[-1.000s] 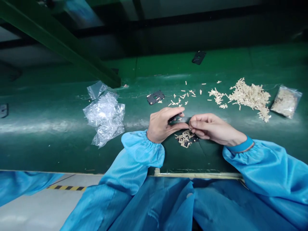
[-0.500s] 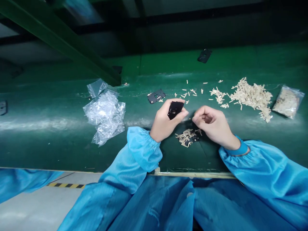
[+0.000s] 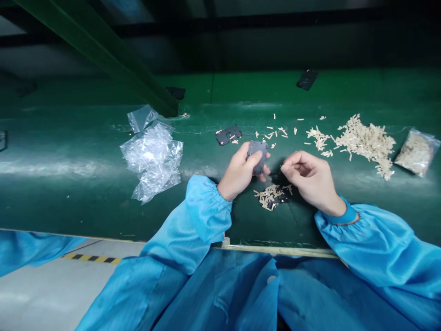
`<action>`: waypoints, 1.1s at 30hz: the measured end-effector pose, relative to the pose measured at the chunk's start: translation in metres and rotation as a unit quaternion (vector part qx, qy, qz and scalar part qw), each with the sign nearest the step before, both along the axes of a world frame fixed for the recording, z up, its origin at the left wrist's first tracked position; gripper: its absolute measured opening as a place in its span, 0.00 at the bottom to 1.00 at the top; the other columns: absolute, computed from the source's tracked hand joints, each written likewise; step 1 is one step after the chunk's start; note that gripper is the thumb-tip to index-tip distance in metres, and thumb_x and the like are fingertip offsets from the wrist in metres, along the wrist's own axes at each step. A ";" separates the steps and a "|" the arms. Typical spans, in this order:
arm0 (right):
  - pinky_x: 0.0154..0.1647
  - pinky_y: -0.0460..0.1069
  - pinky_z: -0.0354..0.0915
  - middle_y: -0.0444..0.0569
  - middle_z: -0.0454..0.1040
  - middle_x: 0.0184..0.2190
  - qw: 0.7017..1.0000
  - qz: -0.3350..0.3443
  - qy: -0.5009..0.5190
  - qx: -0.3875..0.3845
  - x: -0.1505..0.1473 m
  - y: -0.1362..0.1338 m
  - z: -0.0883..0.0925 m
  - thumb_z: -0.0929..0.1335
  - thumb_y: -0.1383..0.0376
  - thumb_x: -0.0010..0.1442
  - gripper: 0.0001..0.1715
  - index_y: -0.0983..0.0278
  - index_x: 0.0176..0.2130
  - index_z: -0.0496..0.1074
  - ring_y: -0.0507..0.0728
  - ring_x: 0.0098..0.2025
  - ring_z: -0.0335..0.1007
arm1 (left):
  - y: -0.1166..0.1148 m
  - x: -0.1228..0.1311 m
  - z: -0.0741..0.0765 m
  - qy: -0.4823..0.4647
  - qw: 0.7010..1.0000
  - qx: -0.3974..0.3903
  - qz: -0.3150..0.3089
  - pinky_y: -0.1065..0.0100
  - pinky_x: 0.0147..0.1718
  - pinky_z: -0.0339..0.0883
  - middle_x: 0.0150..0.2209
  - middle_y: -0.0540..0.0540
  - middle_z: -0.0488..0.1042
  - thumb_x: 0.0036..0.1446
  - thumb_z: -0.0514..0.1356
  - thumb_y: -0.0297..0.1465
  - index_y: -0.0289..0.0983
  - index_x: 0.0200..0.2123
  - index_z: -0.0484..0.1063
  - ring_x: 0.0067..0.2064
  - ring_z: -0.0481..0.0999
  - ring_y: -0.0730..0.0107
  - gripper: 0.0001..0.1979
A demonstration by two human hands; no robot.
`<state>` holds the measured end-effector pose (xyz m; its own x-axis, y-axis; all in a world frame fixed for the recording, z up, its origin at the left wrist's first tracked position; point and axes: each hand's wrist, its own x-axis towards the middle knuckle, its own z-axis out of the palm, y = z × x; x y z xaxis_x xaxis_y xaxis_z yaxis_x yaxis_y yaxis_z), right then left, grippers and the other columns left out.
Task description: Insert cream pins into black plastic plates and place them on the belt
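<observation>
My left hand grips a thin dark plastic plate, shaped like a phone's inner cover, with the thumb lying across its face. To its right, my right hand is closed with thumb and forefinger pinched together; whatever sits between the tips is too small to name. Below both hands lies a small heap of beige strips mixed with small black pieces. Just beyond the left hand, a black plate with a cutout rests on the green bench, beige bits on and around it.
A large pile of beige strips spreads at the right, beside a clear bag of similar pieces. Clear plastic bags are heaped at the left near a green post. Another black plate lies farther back. A blue sleeve shows at far left.
The plate in my left hand has been turned: its greyer flat face now shows, with the thumb over it. My right hand keeps its pinch. The whole view has shifted slightly.
</observation>
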<state>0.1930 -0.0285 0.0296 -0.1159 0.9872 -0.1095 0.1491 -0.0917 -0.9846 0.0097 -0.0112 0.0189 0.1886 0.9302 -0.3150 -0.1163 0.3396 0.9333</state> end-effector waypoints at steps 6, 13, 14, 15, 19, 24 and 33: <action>0.23 0.46 0.61 0.44 0.73 0.24 1.000 0.002 -0.004 0.000 -0.001 -0.001 -0.002 0.76 0.60 0.56 0.11 0.62 0.30 0.73 0.50 0.23 0.64 | 0.000 -0.002 -0.004 0.010 0.998 0.044 0.037 0.68 0.36 0.76 0.34 0.48 0.79 0.61 0.62 0.32 0.36 0.38 0.74 0.35 0.80 0.70 0.06; 0.24 0.45 0.59 0.44 0.73 0.24 0.999 0.035 0.001 -0.030 0.000 0.001 -0.006 0.74 0.60 0.59 0.10 0.63 0.31 0.74 0.49 0.24 0.63 | 0.001 -0.003 -0.003 0.060 0.989 0.107 0.085 0.73 0.32 0.73 0.31 0.50 0.79 0.55 0.68 0.35 0.34 0.32 0.80 0.31 0.76 0.74 0.08; 0.24 0.45 0.59 0.44 0.73 0.24 0.999 0.031 -0.007 -0.029 0.000 0.001 -0.007 0.74 0.60 0.58 0.10 0.63 0.31 0.74 0.49 0.24 0.63 | 0.001 -0.003 -0.002 0.064 0.988 0.111 0.087 0.73 0.31 0.72 0.31 0.50 0.79 0.54 0.67 0.34 0.34 0.32 0.80 0.30 0.76 0.75 0.08; 0.24 0.46 0.59 0.44 0.73 0.24 0.999 0.029 -0.012 -0.029 0.000 0.000 -0.007 0.75 0.61 0.58 0.10 0.63 0.30 0.73 0.50 0.24 0.64 | 0.001 -0.003 -0.001 0.069 0.987 0.116 0.088 0.74 0.30 0.72 0.30 0.50 0.79 0.54 0.67 0.33 0.34 0.32 0.80 0.29 0.76 0.75 0.07; 0.24 0.45 0.60 0.44 0.74 0.24 0.999 0.032 -0.020 -0.029 -0.002 -0.001 -0.009 0.75 0.64 0.57 0.08 0.63 0.30 0.73 0.50 0.24 0.65 | 0.000 -0.001 0.001 0.083 0.985 0.121 0.087 0.74 0.29 0.71 0.31 0.49 0.79 0.54 0.66 0.32 0.34 0.34 0.81 0.29 0.76 0.75 0.07; 0.24 0.45 0.59 0.43 0.74 0.25 0.999 0.028 -0.030 -0.026 -0.002 -0.002 -0.011 0.74 0.67 0.55 0.06 0.63 0.30 0.73 0.49 0.24 0.65 | 0.000 -0.001 0.000 0.097 0.983 0.135 0.078 0.75 0.27 0.69 0.32 0.49 0.78 0.55 0.65 0.32 0.33 0.35 0.80 0.28 0.74 0.77 0.08; 0.23 0.47 0.57 0.42 0.71 0.22 0.997 0.032 -0.071 -0.019 -0.005 -0.004 -0.010 0.73 0.65 0.57 0.09 0.62 0.28 0.70 0.50 0.23 0.61 | -0.003 -0.003 -0.003 0.175 0.959 0.211 0.075 0.75 0.27 0.64 0.30 0.49 0.74 0.57 0.64 0.30 0.34 0.34 0.81 0.28 0.69 0.78 0.06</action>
<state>0.1881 -0.0321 0.0191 -0.1598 0.9731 -0.1658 0.2937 -0.1135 -0.9491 0.0068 -0.0138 0.0154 -0.0063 0.9971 0.0757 0.2102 -0.0727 0.9750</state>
